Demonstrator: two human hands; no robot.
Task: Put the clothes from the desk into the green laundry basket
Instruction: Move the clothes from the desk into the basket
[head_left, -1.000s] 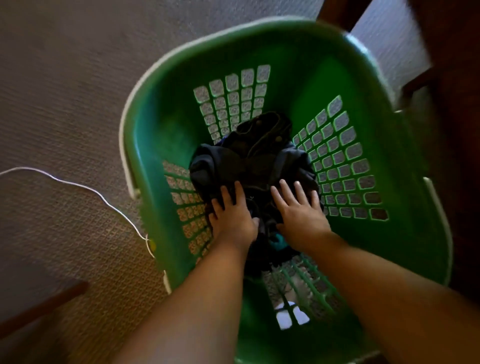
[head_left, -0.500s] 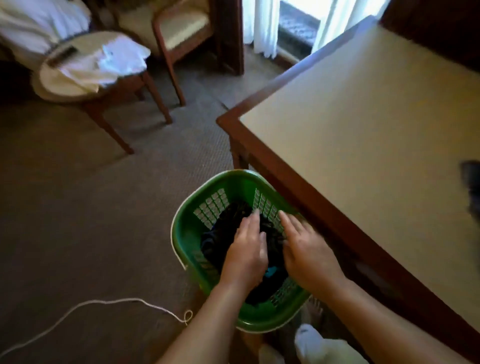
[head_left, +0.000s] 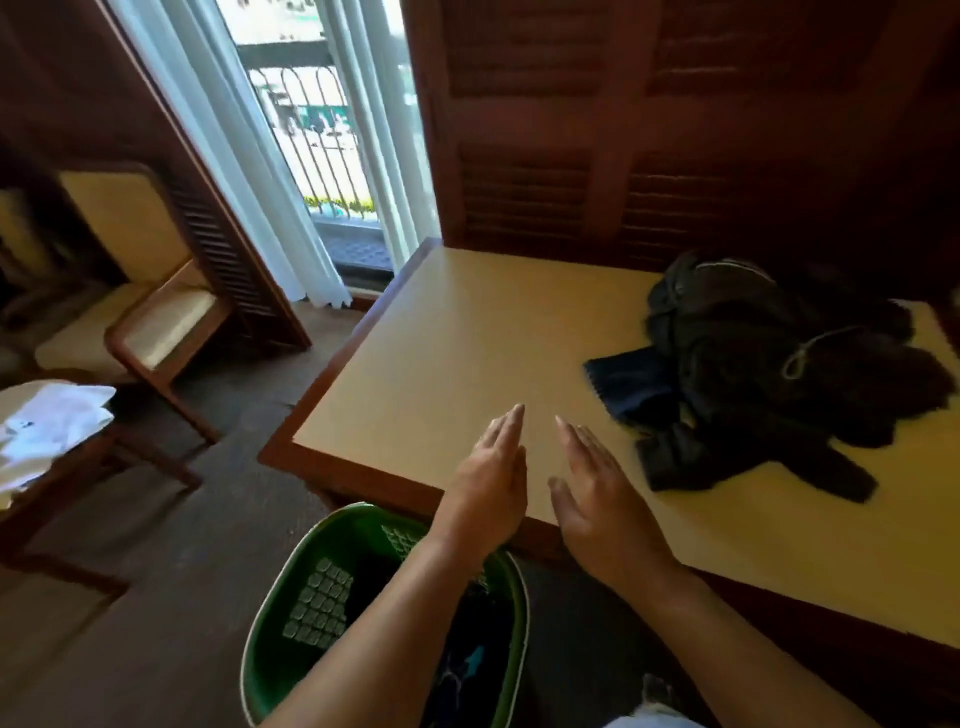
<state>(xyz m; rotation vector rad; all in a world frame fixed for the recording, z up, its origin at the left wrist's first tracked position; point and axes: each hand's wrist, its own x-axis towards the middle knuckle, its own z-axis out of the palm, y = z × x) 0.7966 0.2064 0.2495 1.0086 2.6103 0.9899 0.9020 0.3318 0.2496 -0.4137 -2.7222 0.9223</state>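
Note:
A pile of dark clothes (head_left: 779, 374) lies on the right part of the cream-topped desk (head_left: 457, 338), with a folded navy piece at its left edge. The green laundry basket (head_left: 311, 597) stands on the floor against the desk's near edge, and dark clothes (head_left: 467, 670) lie inside it. My left hand (head_left: 488, 483) and my right hand (head_left: 597, 499) hover side by side over the desk's near edge, fingers straight, holding nothing. Both are left of the pile and do not touch it.
A wooden chair (head_left: 150, 322) with cream cushions stands at the left by the curtains. A small round table (head_left: 62, 457) with white cloth on it is at the far left. Louvred wooden panels stand behind the desk. Carpet lies left of the basket.
Both hands have left the clothes in the basket and risen over the desk edge. The view has lifted from the basket to the desk and the pile.

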